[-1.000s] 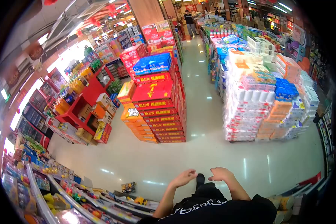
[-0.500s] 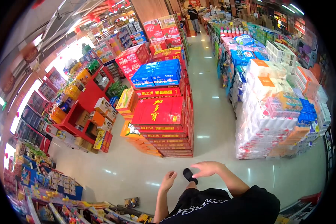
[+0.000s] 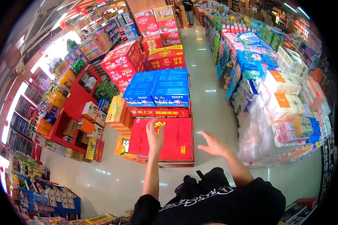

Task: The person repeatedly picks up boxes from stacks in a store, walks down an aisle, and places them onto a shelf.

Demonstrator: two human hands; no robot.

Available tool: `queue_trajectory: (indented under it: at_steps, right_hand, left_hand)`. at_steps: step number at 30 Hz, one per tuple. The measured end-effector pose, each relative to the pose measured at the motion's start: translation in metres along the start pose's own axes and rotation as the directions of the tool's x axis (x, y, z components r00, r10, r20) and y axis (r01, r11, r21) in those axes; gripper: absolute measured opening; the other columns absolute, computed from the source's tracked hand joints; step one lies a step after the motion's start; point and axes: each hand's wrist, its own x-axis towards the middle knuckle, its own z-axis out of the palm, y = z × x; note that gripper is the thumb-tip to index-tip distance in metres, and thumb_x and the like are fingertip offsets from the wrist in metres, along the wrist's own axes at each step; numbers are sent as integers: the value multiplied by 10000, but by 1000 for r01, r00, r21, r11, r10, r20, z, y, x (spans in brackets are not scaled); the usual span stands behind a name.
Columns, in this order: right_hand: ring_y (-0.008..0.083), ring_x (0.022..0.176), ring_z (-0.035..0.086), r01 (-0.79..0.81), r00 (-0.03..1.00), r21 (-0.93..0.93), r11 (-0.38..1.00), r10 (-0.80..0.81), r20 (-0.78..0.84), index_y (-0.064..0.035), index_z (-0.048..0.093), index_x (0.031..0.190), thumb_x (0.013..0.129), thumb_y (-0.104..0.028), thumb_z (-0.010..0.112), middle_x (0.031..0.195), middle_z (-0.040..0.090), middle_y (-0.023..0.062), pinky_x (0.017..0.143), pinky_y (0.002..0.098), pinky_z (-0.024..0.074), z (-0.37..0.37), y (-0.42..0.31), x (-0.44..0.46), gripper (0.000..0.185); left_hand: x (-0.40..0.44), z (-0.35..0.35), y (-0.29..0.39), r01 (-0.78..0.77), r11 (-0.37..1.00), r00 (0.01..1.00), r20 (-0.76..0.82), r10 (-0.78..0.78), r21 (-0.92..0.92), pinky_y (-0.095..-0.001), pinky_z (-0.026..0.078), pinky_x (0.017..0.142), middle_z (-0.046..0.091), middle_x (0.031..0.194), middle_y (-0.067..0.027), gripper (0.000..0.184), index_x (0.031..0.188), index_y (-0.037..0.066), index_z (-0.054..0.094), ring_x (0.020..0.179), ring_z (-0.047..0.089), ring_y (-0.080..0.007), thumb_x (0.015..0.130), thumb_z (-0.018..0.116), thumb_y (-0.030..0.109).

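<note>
My left hand (image 3: 154, 135) is raised over the top of a stack of red cartons (image 3: 176, 140), its fingers partly spread and nothing in them. Whether it touches the carton I cannot tell. To the right of that stack, my right hand (image 3: 214, 144) is held out over the floor with thumb and fingers apart, holding nothing. Two blue boxes (image 3: 171, 88) lie side by side behind the top red carton. Yellow-green cartons (image 3: 118, 112) are stacked at the left of the red ones.
Plastic-wrapped paper packs (image 3: 259, 131) form a tall pile on the right. A red shelf (image 3: 67, 112) with bottles and boxes stands on the left. A person (image 3: 189, 13) is far down the aisle. Low racks of small goods (image 3: 56, 197) are at the lower left.
The stacks have come nearer. Both my hands have moved up and forward, the left one now over the red cartons. The far person appears closer to the top edge.
</note>
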Motion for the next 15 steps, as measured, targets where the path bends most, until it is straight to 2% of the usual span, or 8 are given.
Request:
queue_trajectory:
  at_steps: [3, 4, 5, 7, 8, 11, 14, 15]
  right_hand:
    - [364, 1354, 455, 113, 980, 137, 984, -87, -180, 7, 337, 1485, 906, -303, 705, 1480, 429, 247, 1083, 438, 418, -5, 0, 49, 752]
    - [350, 1344, 471, 142, 970, 177, 974, -101, -223, -1, 336, 1488, 897, -281, 725, 1479, 438, 232, 1058, 436, 446, -8, 4, 64, 761]
    - [362, 1359, 448, 165, 964, 221, 961, -109, -242, 17, 330, 1482, 900, -277, 717, 1484, 420, 246, 1088, 434, 411, -10, 10, 79, 759]
    - [385, 1390, 402, 201, 957, 312, 929, -118, -265, 54, 318, 1469, 905, -268, 702, 1495, 384, 273, 1147, 430, 340, -11, 25, 110, 755]
    - [364, 1363, 435, 216, 946, 293, 931, -125, -300, 46, 307, 1476, 900, -236, 706, 1478, 403, 262, 1112, 428, 381, -10, 32, 125, 756]
    - [317, 1293, 507, 269, 916, 299, 916, -147, -373, 27, 284, 1489, 889, -155, 711, 1432, 442, 233, 1038, 419, 465, -5, 56, 155, 759]
    - [296, 1229, 530, 322, 924, 451, 832, -172, -342, 21, 286, 1483, 881, -84, 690, 1413, 425, 192, 1021, 396, 470, -8, 71, 177, 732]
    - [323, 1251, 510, 358, 907, 433, 827, -199, -371, 29, 286, 1476, 867, -83, 698, 1421, 409, 225, 1038, 405, 453, -13, 72, 178, 743]
  left_hand:
    - [65, 24, 15, -141, 981, 988, -46, 148, 133, -513, 333, 1109, 347, 1462, -280, 594, 1459, 46, 408, 1361, 346, -443, 912, 629, 113]
    - [82, 35, 14, -144, 958, 985, -61, 164, 249, -532, 325, 1109, 318, 1471, -301, 622, 1469, 52, 391, 1360, 337, -462, 896, 628, 95]
    - [94, 43, 14, -138, 922, 981, -74, 176, 363, -551, 317, 1110, 289, 1480, -323, 651, 1480, 58, 375, 1360, 327, -482, 880, 627, 78]
    - [102, 59, 2, -71, 874, 993, -51, 109, 481, -570, 303, 1111, 265, 1483, -344, 647, 1463, 56, 391, 1361, 317, -500, 855, 614, 44]
    - [108, 66, 0, -37, 845, 996, -50, 76, 534, -579, 297, 1112, 252, 1485, -354, 647, 1454, 56, 399, 1362, 312, -509, 843, 607, 27]
    - [100, 75, 5, 16, 893, 983, -169, 67, 449, -589, 291, 1107, 238, 1498, -343, 644, 1415, 49, 431, 1370, 296, -513, 793, 557, -55]
    - [91, 84, 5, 37, 946, 961, -271, 55, 323, -504, 337, 1103, 385, 1419, -295, 480, 1260, -2, 484, 1342, 380, -459, 795, 559, -93]
    - [84, 87, 9, 74, 964, 953, -301, 7, 256, -483, 353, 1093, 419, 1385, -280, 453, 1229, -4, 492, 1316, 410, -448, 793, 568, -102]
